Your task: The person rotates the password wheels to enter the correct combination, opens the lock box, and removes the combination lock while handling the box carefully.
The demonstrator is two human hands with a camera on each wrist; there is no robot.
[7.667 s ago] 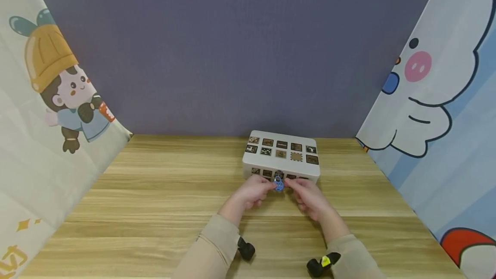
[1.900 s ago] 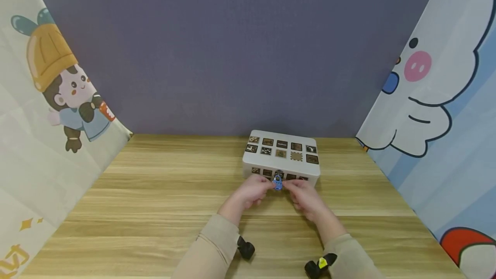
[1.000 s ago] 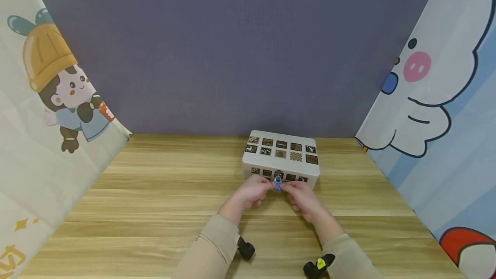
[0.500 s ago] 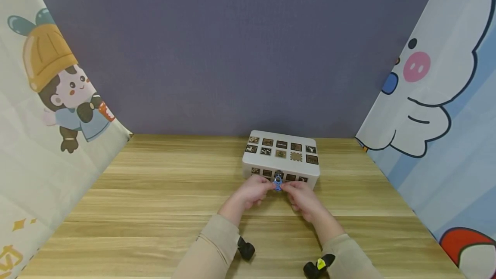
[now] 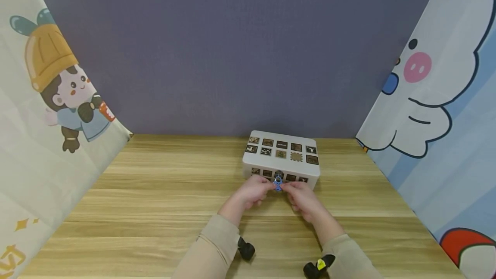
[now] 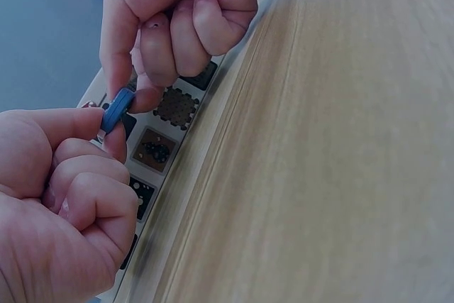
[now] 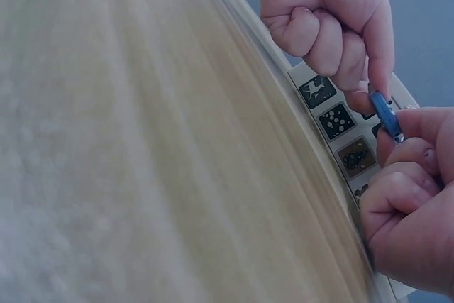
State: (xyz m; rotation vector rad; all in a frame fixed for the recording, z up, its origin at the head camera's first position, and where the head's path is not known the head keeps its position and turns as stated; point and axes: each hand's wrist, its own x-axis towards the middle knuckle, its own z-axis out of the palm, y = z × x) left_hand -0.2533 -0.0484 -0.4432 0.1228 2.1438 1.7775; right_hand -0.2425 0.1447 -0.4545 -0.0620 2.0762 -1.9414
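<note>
A small blue padlock [image 5: 277,184] hangs at the metal clasp [image 5: 279,173] on the front of a white box [image 5: 280,165] patterned with dark and brown squares. My left hand [image 5: 253,190] pinches the padlock's left side between thumb and index finger. From the other side, the thumb and index finger of my right hand [image 5: 304,197] pinch it too. In the left wrist view the padlock [image 6: 117,110] is seen edge-on between the fingertips; the remaining fingers of both hands are curled in. The right wrist view shows the padlock [image 7: 385,113] close against the box's front [image 7: 333,115].
The box's lid is down, and it stands near the back of the wood-grain table [image 5: 174,193]. Behind rises a grey-blue panel [image 5: 232,55]. Cartoon-printed cloths flank the table at left [image 5: 23,141] and right [image 5: 461,141]. Black wrist cameras sit at both sleeves.
Compared with several seconds ago, the right hand has shifted slightly left, closer to the left hand, and the padlock has turned a little. Over the last second almost nothing moves.
</note>
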